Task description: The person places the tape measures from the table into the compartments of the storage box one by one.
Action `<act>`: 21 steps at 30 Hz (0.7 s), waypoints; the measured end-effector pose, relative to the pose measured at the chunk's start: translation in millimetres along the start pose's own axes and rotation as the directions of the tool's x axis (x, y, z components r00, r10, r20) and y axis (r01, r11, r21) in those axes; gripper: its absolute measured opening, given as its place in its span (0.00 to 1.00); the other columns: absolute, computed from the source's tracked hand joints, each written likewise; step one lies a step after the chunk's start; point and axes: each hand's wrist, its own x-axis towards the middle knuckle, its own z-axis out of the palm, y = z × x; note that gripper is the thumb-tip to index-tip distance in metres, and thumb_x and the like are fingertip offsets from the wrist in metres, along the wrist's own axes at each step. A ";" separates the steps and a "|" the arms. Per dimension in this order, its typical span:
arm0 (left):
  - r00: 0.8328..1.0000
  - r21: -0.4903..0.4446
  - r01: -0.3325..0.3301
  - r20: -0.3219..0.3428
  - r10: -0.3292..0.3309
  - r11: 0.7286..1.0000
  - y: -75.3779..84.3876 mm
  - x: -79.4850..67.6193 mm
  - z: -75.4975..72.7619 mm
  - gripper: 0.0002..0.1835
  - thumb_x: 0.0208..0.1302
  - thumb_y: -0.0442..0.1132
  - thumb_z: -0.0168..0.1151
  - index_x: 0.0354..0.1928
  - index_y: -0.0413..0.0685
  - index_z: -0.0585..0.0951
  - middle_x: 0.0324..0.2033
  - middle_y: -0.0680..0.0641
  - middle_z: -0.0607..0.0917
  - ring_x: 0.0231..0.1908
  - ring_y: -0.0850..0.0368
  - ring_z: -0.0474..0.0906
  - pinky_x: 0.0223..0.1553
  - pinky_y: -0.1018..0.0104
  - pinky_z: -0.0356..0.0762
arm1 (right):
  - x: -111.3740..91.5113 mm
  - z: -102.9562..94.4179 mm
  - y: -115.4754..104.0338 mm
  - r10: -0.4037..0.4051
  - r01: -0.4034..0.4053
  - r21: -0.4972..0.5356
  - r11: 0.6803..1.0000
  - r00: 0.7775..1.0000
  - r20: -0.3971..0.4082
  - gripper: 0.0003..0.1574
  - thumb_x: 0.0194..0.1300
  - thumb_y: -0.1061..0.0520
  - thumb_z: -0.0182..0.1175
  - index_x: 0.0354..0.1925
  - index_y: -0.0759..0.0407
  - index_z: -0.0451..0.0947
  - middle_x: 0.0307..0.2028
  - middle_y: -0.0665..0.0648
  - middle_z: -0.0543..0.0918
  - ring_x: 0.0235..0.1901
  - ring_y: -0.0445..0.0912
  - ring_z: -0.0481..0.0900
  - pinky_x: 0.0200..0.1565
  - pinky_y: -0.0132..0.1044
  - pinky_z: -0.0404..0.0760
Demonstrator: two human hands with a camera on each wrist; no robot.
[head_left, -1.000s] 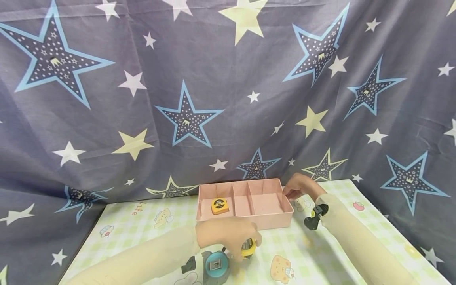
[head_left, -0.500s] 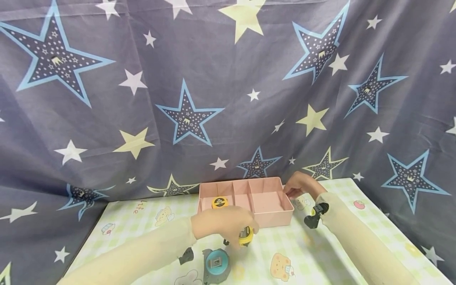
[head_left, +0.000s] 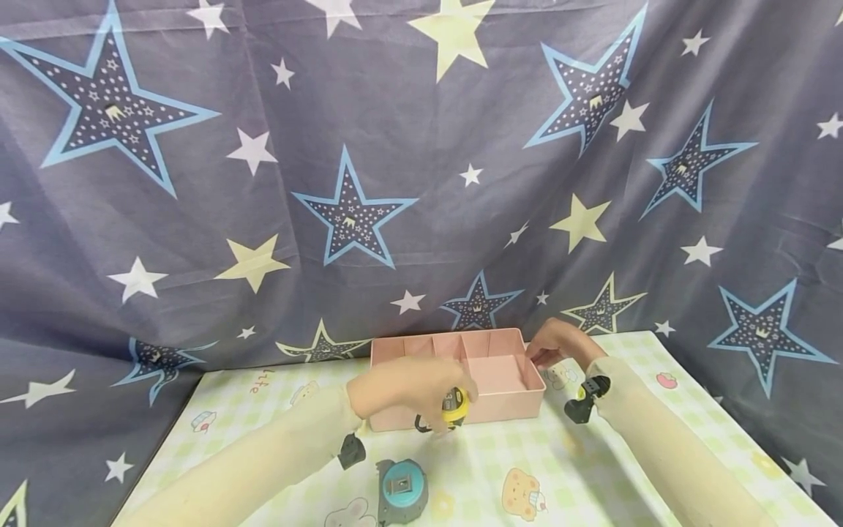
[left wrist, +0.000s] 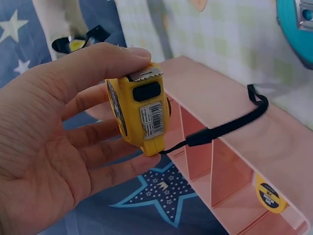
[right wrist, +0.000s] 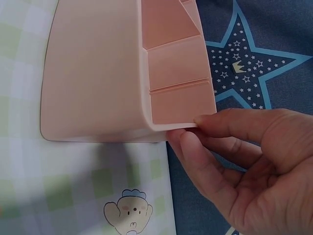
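Note:
My left hand (head_left: 415,384) grips a yellow tape measure (left wrist: 142,110) between thumb and fingers, held up at the front wall of the pink divided box (head_left: 487,406). A black wrist strap (left wrist: 220,129) dangles from the tape measure. Inside the box's left compartment lies another yellow tape measure (left wrist: 270,195), which my left hand covers in the head view. At the box's right end, my right hand (right wrist: 249,156) pinches the rim with thumb and fingers. A grey and turquoise tape measure (head_left: 403,489) lies on the table in front of the box.
The table has a green checked cloth (head_left: 487,468) printed with cartoon figures. Behind the box hangs a dark star-patterned curtain (head_left: 421,241). Dividers split the box into compartments; its right one (head_left: 497,369) is the widest in view.
My left hand has lifted the yellow tape measure off the table and carried it away from me toward the box. My right hand has stayed at the box's right end.

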 end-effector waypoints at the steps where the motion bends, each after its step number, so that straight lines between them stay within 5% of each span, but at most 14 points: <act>1: 1.000 -0.005 0.005 -0.002 -0.005 1.000 -1.0 0.0 -1.1 0.30 0.46 0.38 0.83 0.55 0.51 0.85 0.50 0.56 0.88 0.47 0.67 0.81 0.50 0.77 0.78 | 0.4 0.0 0.0 -0.001 0.001 -0.002 1.000 1.000 0.002 0.07 0.58 0.70 0.63 0.37 0.73 0.82 0.24 0.56 0.84 0.22 0.42 0.82 0.34 0.34 0.87; 11: 0.999 -0.034 -0.036 -0.024 0.035 0.999 -16.6 1.8 -12.7 0.21 0.48 0.38 0.81 0.48 0.54 0.88 0.43 0.59 0.88 0.41 0.69 0.79 0.47 0.79 0.77 | 1.6 -0.7 -0.3 0.013 -0.013 -0.008 1.000 1.000 0.006 0.05 0.58 0.69 0.64 0.35 0.71 0.81 0.24 0.56 0.84 0.21 0.41 0.83 0.34 0.33 0.87; 21: 0.995 -0.066 0.025 -0.090 -0.031 0.998 -27.6 0.0 -28.5 0.23 0.45 0.36 0.81 0.47 0.56 0.88 0.43 0.56 0.87 0.40 0.64 0.79 0.45 0.73 0.81 | 0.7 -1.6 -1.4 0.023 -0.023 -0.003 1.000 1.000 0.005 0.04 0.58 0.69 0.63 0.35 0.70 0.81 0.24 0.56 0.83 0.21 0.41 0.82 0.33 0.33 0.87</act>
